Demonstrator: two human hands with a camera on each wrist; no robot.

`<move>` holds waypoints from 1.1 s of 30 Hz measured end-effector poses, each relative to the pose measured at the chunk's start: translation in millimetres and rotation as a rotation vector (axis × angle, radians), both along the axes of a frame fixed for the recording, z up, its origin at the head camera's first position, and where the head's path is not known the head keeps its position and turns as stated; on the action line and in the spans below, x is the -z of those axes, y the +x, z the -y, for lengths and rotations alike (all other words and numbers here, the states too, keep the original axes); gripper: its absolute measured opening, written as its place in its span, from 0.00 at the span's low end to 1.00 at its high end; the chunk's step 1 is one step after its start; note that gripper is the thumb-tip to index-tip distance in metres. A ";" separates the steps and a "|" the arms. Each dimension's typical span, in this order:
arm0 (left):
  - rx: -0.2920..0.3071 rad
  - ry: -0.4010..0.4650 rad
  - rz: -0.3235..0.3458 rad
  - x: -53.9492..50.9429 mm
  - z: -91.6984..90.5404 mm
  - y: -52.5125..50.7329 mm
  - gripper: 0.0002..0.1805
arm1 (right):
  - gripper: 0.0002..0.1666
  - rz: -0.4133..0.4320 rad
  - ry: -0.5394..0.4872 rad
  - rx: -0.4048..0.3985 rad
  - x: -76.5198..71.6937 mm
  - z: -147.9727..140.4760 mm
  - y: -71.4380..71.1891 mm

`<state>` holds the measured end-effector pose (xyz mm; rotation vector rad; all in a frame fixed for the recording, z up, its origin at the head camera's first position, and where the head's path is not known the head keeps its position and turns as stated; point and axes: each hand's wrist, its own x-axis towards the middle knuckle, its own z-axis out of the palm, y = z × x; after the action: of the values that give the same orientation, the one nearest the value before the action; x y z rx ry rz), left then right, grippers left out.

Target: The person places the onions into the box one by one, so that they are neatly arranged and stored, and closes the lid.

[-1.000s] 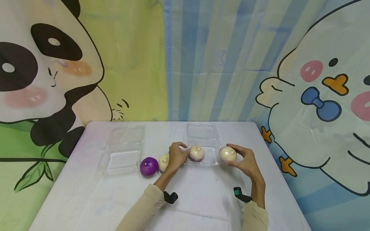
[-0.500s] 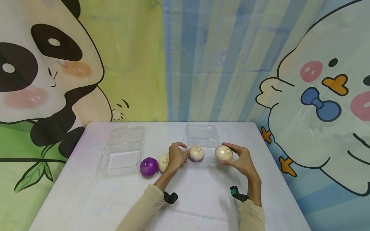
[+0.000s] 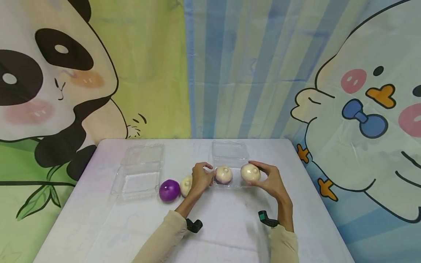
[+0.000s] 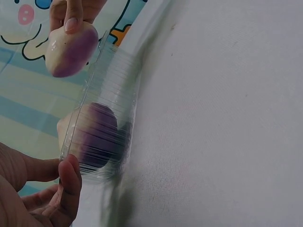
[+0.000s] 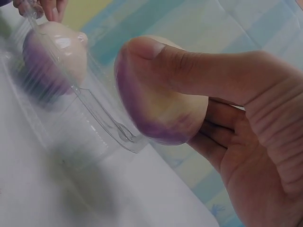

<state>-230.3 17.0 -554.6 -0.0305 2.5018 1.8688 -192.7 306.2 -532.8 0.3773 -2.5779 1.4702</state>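
Note:
My right hand (image 3: 274,181) grips a round white-and-purple turnip (image 3: 250,172) between thumb and fingers, above the right part of a clear plastic clamshell box (image 3: 237,182). In the right wrist view that turnip (image 5: 156,104) is tilted beside the box's rim. My left hand (image 3: 201,176) pinches the box's left rim, with thumb and fingertips on the edge (image 4: 66,151). A second turnip (image 3: 224,175) sits inside the box at its left, and its purple underside (image 4: 99,135) shows through the wall. Behind my left wrist lies another pale one (image 3: 186,185), partly hidden.
Next to the pale turnip on the left is a round, shiny purple vegetable (image 3: 169,190). A second clear clamshell box (image 3: 139,180) stands with its lid raised at the left. Both boxes rest on a white-covered table (image 3: 227,223) against a printed curtain (image 3: 230,73).
My right hand has carried its turnip leftward, from the box's right edge to over its right part. My left hand and the other things have stayed put.

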 end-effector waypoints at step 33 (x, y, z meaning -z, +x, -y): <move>0.006 0.003 -0.001 -0.6 0.6 0.2 0.14 | 0.46 0.029 0.021 -0.109 7.7 16.6 -22.6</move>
<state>-230.2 16.3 -554.0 -0.0221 2.4974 1.8710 -215.3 289.6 -540.5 0.5112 -2.6360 1.4942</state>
